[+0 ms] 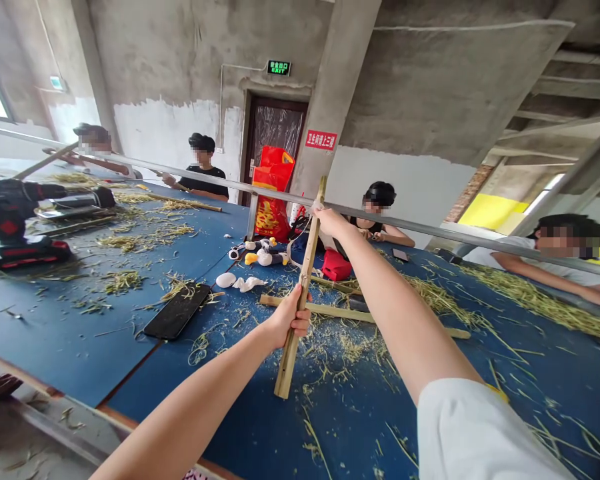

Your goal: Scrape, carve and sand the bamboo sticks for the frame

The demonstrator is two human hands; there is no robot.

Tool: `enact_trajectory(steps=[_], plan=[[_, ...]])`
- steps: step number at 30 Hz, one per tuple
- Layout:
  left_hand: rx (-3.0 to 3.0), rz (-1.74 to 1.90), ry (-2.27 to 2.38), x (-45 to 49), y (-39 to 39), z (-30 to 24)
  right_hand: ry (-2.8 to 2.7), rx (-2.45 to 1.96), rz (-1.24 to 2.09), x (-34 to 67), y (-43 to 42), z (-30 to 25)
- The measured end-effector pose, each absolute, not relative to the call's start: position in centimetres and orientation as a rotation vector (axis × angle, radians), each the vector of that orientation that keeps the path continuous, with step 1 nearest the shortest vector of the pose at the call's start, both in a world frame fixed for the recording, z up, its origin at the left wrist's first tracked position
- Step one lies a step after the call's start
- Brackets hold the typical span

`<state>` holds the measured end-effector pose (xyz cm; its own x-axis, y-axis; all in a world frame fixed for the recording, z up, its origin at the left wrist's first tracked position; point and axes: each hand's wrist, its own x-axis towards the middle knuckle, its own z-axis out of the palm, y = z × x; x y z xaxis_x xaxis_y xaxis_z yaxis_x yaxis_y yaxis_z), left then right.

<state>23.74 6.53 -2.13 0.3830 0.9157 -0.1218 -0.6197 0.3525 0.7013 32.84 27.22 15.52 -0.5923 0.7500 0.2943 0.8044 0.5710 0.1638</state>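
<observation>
A long pale bamboo strip [291,363] stands tilted above the table in front of me, its top leaning slightly right. My left hand [289,320] is closed around its lower half, fingers wrapped over the right edge. Higher up, my right hand [325,217] is closed at the upper part of the same strip, with its fingertips partly hidden. Whether a small tool is in those fingers I cannot make out. Below lies another bamboo strip [337,312] across the blue table [250,400], among fine shavings.
A black phone [177,311] lies left of my hands. Farther left stands a cordless drill [15,220]. Plush toys [266,257], a red bag [271,200] and a red pouch [336,265] are behind the strip. A metal rail [430,233] spans the table; several people sit beyond it.
</observation>
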Motion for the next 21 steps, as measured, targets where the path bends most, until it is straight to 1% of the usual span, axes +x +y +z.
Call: enact_trajectory(steps=[5,11,13,17,21], plan=[[0.635,1.073,0.538,23.7,6.4,-2.3,-2.677,-1.238,-0.404,34.8,21.2,11.4],[0.657,1.12,0.576,24.0,6.3,-2.4,-2.776,-1.121,-0.144,37.2,12.3,6.8],[0.659,1.138,0.608,24.1,6.2,-2.3,-2.777,-1.14,-0.145,37.5,10.4,6.0],[0.641,1.137,0.694,24.5,6.1,-2.0,-2.73,-1.165,-0.334,37.2,9.6,5.4],[0.644,1.151,0.767,24.8,6.0,-1.6,-2.743,-1.166,-0.448,36.7,12.8,7.4]])
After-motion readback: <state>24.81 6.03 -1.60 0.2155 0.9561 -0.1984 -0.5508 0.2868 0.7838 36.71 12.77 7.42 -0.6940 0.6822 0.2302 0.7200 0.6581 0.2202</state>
